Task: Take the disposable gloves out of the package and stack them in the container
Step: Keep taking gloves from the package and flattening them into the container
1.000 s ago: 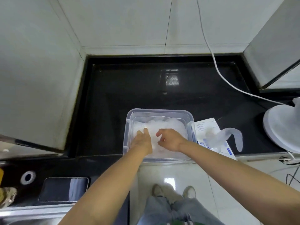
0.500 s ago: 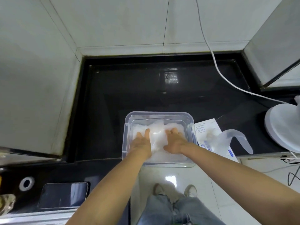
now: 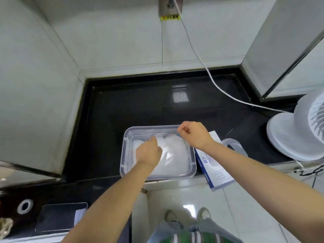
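A clear plastic container (image 3: pixel 125 155) sits at the front edge of a black counter (image 3: pixel 140 106). A pile of thin whitish disposable gloves (image 3: pixel 175 151) fills it. My left hand (image 3: pixel 149 152) is inside the container, its fingers curled down into the left side of the pile. My right hand (image 3: pixel 194 135) hovers over the container's far right corner, lifted off the gloves. Its fingers are curled and nothing shows between them. The white and blue glove package (image 3: pixel 217 174) lies flat just right of the container, with a clear plastic loop (image 3: pixel 235 146) at its far end.
A white fan (image 3: pixel 294 135) stands on the counter at the right. Its white cable (image 3: pixel 219 88) runs up to a wall socket (image 3: pixel 169 5). A dark phone-like slab (image 3: pixel 57 216) lies on the lower counter at left. Tiled walls close in the left and back.
Both hands were pressing flat on the gloves. Now the right hand has lifted toward the far right corner with curled fingers, and the left hand's fingers have curled into the pile. The camera tilted up.
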Tool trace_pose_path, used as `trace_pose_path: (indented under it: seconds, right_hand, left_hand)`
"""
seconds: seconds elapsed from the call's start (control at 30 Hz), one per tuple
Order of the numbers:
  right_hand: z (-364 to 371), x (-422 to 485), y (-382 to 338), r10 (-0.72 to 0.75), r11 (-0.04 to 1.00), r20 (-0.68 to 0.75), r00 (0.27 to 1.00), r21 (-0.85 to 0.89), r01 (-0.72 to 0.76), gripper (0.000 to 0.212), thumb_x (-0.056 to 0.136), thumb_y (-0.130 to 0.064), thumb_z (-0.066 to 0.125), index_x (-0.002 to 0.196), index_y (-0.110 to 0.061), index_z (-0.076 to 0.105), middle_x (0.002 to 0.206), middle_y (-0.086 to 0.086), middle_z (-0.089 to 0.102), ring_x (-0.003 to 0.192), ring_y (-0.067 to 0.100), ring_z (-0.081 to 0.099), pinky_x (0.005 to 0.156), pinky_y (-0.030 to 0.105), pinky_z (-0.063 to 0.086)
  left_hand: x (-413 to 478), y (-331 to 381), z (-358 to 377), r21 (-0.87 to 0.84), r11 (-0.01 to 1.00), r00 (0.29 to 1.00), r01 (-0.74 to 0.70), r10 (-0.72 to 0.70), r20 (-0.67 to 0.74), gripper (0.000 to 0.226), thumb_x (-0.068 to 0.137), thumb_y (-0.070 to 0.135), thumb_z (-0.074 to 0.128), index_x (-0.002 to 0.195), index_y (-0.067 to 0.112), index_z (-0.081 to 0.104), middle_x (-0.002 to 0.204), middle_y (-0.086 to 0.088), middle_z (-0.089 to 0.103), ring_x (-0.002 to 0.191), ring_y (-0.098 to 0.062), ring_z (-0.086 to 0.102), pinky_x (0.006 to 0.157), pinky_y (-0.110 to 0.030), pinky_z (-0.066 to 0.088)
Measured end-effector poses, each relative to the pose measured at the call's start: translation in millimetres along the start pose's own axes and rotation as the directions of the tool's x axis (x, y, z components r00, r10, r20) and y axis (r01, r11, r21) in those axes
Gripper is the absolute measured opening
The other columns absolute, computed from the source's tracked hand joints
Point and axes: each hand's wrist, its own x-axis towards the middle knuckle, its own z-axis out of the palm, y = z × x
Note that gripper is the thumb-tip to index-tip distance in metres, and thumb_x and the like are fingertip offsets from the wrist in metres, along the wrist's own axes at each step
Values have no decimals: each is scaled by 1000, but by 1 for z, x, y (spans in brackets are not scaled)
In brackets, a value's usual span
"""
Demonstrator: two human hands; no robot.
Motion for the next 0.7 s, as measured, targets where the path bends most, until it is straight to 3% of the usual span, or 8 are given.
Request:
trace_pose_path:
  seconds: [0.1,0.17,0.3,0.37,0.43,0.5,0.57,0.7]
  right_hand:
    - [-22,-8,27,74,965,-81,994,-247,-91,21,95,-24,55,111,-16,66,110,7,65,105,29,60,92,42,49]
    - [-33,-16,45,164,890,-111,980,-412,-196,36,94,-36,56,124,-16,55,124,8,55,119,29,51,99,42,39]
    - [-44,-34,80,461,768,-15,887,-494,-407,67,85,-62,58,132,-15,47,135,6,52,129,27,46,104,42,34]
    - [-44,-39,97,508,790,62,859,-432,-436,48,84,-55,60,115,-18,57,121,2,61,115,26,56,98,39,40]
    - [-45,-44,108,456,861,90,885,-294,-414,16,85,-33,59,86,-17,60,98,2,67,89,22,63,79,31,49]
    - [-47,-48,110,383,920,104,918,-135,-369,17,85,-20,55,68,-16,56,77,1,62,70,17,58,57,25,43]
    - [-49,-52,111,347,933,101,932,62,-354,21,86,-14,54,65,-15,53,73,1,59,68,18,55,55,26,41]
    - [-52,-61,122,328,857,138,934,373,-356,12,85,-10,57,73,-10,57,79,9,58,73,21,54,65,30,45]
  left_hand:
    - [-10,38,-10,-78,994,994,-77,71,-81,36,102,37,37,121,15,59,111,-6,68,97,-22,64,68,-24,39]
    - [-17,62,-14,-119,989,993,-92,82,-81,38,102,39,35,118,16,60,111,-5,68,97,-21,63,68,-25,40]
    - [-34,97,-8,-192,970,982,-151,124,-144,24,101,37,41,109,17,53,99,-3,67,89,-25,64,66,-30,43]
    - [-40,109,-4,-204,954,964,-221,183,-191,15,98,32,47,104,18,50,95,-3,65,84,-26,63,64,-32,43]
    - [-46,125,2,-213,934,951,-289,255,-172,17,95,25,53,110,19,52,106,-3,60,85,-25,61,68,-31,44]
    - [-49,142,8,-215,927,952,-308,299,-73,31,91,18,58,122,19,52,120,-4,51,96,-27,61,77,-33,48]
    - [-50,158,19,-179,940,951,-292,305,51,48,89,16,63,133,15,44,130,-7,46,107,-31,59,84,-36,51]
    - [-49,173,42,-173,966,947,-195,231,222,67,83,16,73,138,10,34,134,-10,44,114,-31,56,86,-35,48]
